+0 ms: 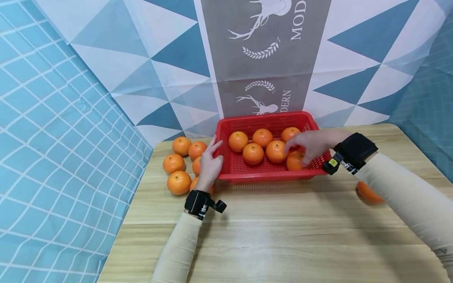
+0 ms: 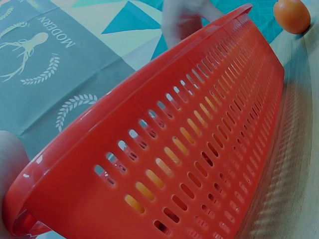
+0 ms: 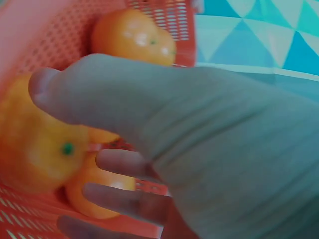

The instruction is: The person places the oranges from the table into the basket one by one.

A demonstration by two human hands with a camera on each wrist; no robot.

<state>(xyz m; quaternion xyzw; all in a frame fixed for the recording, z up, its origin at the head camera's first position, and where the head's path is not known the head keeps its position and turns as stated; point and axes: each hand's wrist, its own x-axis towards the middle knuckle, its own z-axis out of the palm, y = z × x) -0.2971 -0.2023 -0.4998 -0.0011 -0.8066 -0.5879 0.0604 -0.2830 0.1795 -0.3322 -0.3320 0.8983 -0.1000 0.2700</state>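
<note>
Head view, basket: a red slotted basket [image 1: 269, 167] sits on the wooden bench [image 1: 283, 236] at its far edge, long axis running left to right, against a patterned cloth backdrop [image 1: 262, 59].
Head view, fruit inside: six oranges lie in the basket; the rightmost near one, an orange under the fingers [image 1: 294, 160], lies beneath the right hand.
Head view, right hand: the right hand [image 1: 311, 144] reaches in over the basket's right end from the right, fingers spread and bent down over that orange and its neighbour; whether it grips or only touches cannot be told here.
Head view, left hand: the left hand [image 1: 209, 165] rests against the basket's left end with its fingers straight, steadying it and holding nothing.
Head view, loose fruit: a cluster of oranges [image 1: 178, 165] lies on the bench just left of the basket, right beside the left hand; one lone orange [image 1: 368, 192] lies to the right, partly hidden by the right sleeve.
Left wrist view: the basket's slotted wall [image 2: 189, 149] fills the frame, and the lone orange [image 2: 291, 15] shows beyond its far right end.
Right wrist view: the right hand [image 3: 199, 149] arches over an orange [image 3: 94, 191]; fingers are loosely curved beside it, not plainly closed round it. Another orange [image 3: 132, 35] sits farther back.
Key relation: the basket fruit lies directly beneath the right hand, the bench cluster just beside the left.
</note>
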